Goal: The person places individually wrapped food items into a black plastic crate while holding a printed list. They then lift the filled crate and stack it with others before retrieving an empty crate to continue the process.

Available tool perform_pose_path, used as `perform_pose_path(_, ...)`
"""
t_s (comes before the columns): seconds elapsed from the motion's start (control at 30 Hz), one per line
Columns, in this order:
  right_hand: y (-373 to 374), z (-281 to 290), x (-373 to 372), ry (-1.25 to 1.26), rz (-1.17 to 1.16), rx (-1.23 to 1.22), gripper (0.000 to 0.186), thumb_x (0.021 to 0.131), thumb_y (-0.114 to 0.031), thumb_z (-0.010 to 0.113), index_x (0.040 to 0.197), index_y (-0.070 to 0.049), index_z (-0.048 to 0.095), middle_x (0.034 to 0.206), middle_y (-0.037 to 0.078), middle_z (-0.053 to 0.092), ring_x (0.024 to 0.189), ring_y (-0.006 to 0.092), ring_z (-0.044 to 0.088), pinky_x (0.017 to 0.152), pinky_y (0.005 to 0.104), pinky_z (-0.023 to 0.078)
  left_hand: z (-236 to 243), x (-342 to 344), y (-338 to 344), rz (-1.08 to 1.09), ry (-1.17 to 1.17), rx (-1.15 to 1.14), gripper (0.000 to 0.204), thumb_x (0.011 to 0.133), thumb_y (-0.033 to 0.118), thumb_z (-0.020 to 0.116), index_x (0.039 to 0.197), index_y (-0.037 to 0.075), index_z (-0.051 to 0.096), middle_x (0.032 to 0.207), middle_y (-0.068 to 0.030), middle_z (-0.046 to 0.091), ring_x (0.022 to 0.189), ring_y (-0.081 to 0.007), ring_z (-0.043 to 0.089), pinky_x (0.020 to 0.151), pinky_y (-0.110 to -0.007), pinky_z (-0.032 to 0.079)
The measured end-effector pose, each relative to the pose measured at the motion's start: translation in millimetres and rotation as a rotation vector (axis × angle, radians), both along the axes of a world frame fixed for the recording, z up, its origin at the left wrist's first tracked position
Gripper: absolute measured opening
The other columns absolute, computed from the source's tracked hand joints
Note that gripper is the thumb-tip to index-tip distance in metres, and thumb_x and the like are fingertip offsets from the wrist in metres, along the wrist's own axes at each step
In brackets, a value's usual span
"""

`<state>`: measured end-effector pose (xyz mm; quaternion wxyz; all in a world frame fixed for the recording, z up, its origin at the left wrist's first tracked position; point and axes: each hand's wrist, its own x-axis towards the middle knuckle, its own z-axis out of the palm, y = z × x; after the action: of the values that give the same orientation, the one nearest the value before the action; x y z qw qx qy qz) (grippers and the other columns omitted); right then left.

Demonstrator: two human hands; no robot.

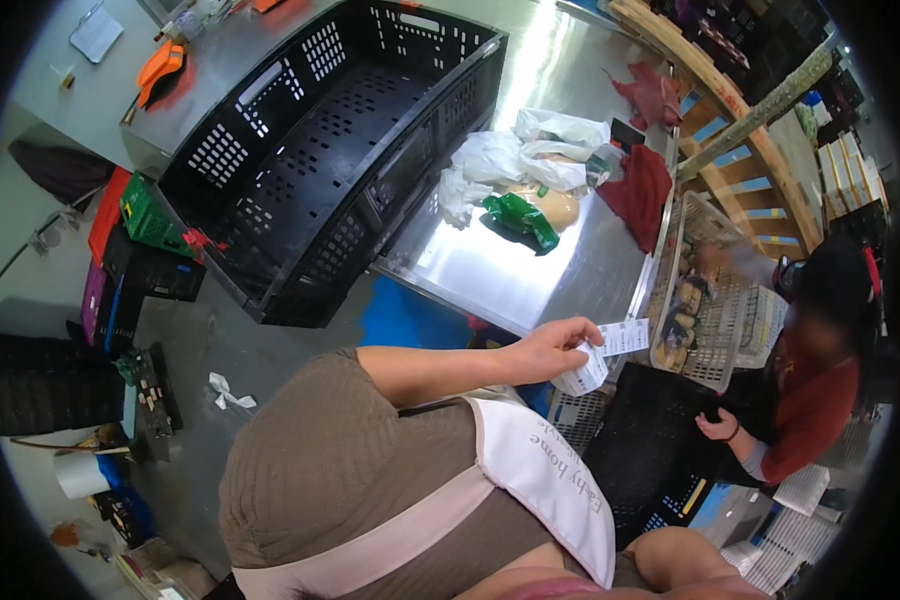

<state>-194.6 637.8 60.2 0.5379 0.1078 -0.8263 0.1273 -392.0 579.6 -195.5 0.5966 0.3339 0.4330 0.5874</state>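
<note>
My left hand (550, 350) is closed on a small roll of white printed labels (582, 372), with a strip of labels (625, 338) sticking out to the right between thumb and fingers. It hovers just off the near edge of the metal table (470, 275). On that table, beyond the hand, lies a heap of clear and white plastic bags (487, 157). A green-wrapped packet (520, 222) and a tan bagged item (552, 205) lie at its near side. My right hand is out of view; only part of a bare arm (685, 560) shows at the lower edge.
A large black plastic crate (355, 190) stands on the left. To the right, a co-worker in a red top (820, 410) reaches into a pale basket (715, 340) of packed goods. Dark red cloths (638, 195) lie at the table's right edge. Another black crate (640, 455) stands below.
</note>
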Motion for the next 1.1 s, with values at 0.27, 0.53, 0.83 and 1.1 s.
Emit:
perform_pose_path(0.27, -1.2, -3.2, -3.8, 0.004, 0.031, 0.028, 0.019, 0.091, -0.025, 0.05, 0.088, -0.006, 0.05, 0.08, 0.003, 0.048, 0.068, 0.0147, 0.048, 0.063, 0.0283, 0.041, 4.4, -1.3, -8.4, 0.016, 0.072, -0.031, 0.028, 0.087, 0.002, 0.051, 0.115, 0.004, 0.054, 0.106, -0.0066, 0.059, 0.098, -0.0144, 0.056, 0.085, -0.03, 0.046)
perform_pose_path(0.53, -4.9, -2.6, -5.6, 0.055, 0.044, 0.048, 0.022, 0.094, -0.028, 0.046, 0.085, -0.007, 0.048, 0.077, 0.002, 0.047, 0.066, 0.0142, 0.047, 0.061, 0.028, 0.041, 11.2, -2.1, -16.2, 0.007, 0.164, -0.012, 0.022, 0.088, 0.004, 0.051, 0.11, 0.003, 0.058, 0.105, -0.0089, 0.06, 0.102, -0.017, 0.057, 0.084, -0.032, 0.047)
perform_pose_path(0.83, -13.6, 8.8, 10.0, 0.099, -0.008, 0.131, 0.027, 0.096, -0.031, 0.042, 0.081, -0.009, 0.046, 0.075, 0.001, 0.045, 0.064, 0.0137, 0.045, 0.059, 0.0277, 0.04, 10.9, -7.1, -27.7, 0.01, 0.146, -0.071, 0.02, 0.089, 0.005, 0.051, 0.107, 0.003, 0.058, 0.104, -0.0061, 0.06, 0.096, -0.0123, 0.057, 0.083, -0.027, 0.047)
perform_pose_path(1.1, -26.8, 24.4, 43.6, 0.118, -0.163, 0.189, 0.032, 0.098, -0.034, 0.039, 0.078, -0.011, 0.045, 0.073, -0.001, 0.044, 0.062, 0.0132, 0.044, 0.058, 0.0274, 0.039, 9.6, -0.4, -22.5, -0.039, 0.107, -0.093, 0.019, 0.09, 0.004, 0.051, 0.107, 0.004, 0.058, 0.1, -0.0024, 0.059, 0.089, -0.0078, 0.055, 0.077, -0.024, 0.046)
